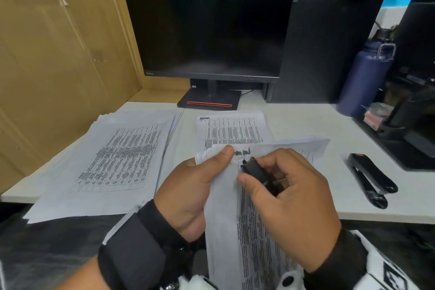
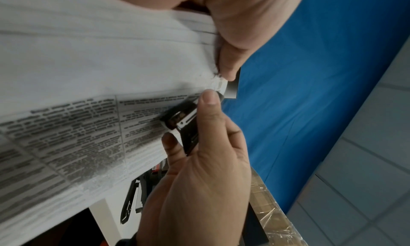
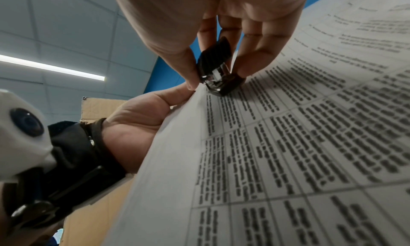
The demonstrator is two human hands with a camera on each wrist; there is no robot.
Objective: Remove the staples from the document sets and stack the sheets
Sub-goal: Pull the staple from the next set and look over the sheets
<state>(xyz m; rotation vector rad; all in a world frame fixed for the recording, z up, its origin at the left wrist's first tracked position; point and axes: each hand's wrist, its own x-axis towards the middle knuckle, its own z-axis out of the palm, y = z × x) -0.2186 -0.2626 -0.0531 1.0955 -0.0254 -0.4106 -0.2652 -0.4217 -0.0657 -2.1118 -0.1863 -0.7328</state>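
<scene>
My left hand [image 1: 220,160] grips the top left corner of a stapled document set [image 1: 256,231], thumb on top, holding it lifted over the desk's front edge. My right hand [image 1: 255,170] pinches a small black staple remover [image 1: 253,168] between thumb and fingers. Its metal jaws sit against that same corner, right beside my left thumb. The left wrist view shows the remover [image 2: 182,116] at the crumpled paper corner [image 2: 213,79]. In the right wrist view the remover [image 3: 218,71] touches the printed sheet [image 3: 288,144]. The staple itself is hidden.
A pile of printed sheets [image 1: 113,160] lies on the white desk [image 1: 306,122] at the left. Another printed document [image 1: 231,132] lies behind my hands. A black stapler [image 1: 369,179] lies to the right. Behind stand a monitor [image 1: 209,23], a computer tower [image 1: 324,49] and a blue bottle [image 1: 364,77]. Cardboard [image 1: 47,54] walls the left side.
</scene>
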